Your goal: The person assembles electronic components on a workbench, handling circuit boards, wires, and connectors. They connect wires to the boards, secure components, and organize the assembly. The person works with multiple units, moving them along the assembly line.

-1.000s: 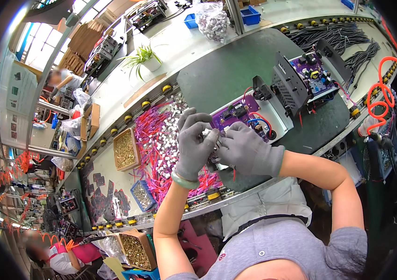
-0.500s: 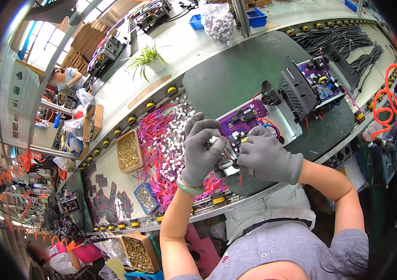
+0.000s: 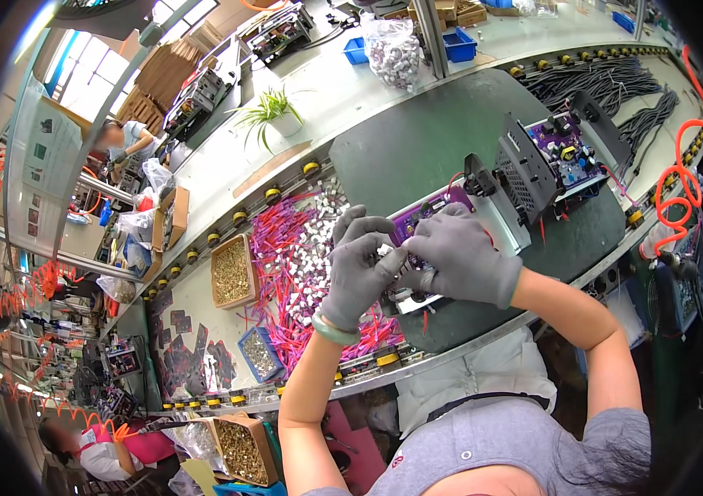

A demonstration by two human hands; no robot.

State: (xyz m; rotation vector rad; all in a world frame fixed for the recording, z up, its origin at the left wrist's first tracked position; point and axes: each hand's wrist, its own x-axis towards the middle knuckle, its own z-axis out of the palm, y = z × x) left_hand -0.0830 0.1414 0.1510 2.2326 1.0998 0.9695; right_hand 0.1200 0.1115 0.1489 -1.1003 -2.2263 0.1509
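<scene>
My left hand (image 3: 359, 271), in a grey glove, pinches a small white plug connector (image 3: 384, 250) between thumb and forefinger. Its other fingers curl loosely above. My right hand (image 3: 465, 258), gloved alike, has its fingertips closed right beside the connector; whatever they hold is hidden. Both hands are over the near left part of a metal chassis holding a purple circuit board (image 3: 427, 211), and they cover much of it. To its right stands a second unit with a black vented panel (image 3: 526, 174) and its own purple circuit board (image 3: 564, 147).
Left of the chassis lies a heap of white connectors with red and purple wires (image 3: 289, 277). Beyond it are a cardboard box of brass-coloured parts (image 3: 234, 271) and a blue bin (image 3: 260, 354). Black cables (image 3: 607, 78) lie far right, near a coiled orange hose (image 3: 682, 178).
My right hand has moved left and slightly up, its fingertips now meeting those of my left hand. My left hand keeps the connector and has hardly moved.
</scene>
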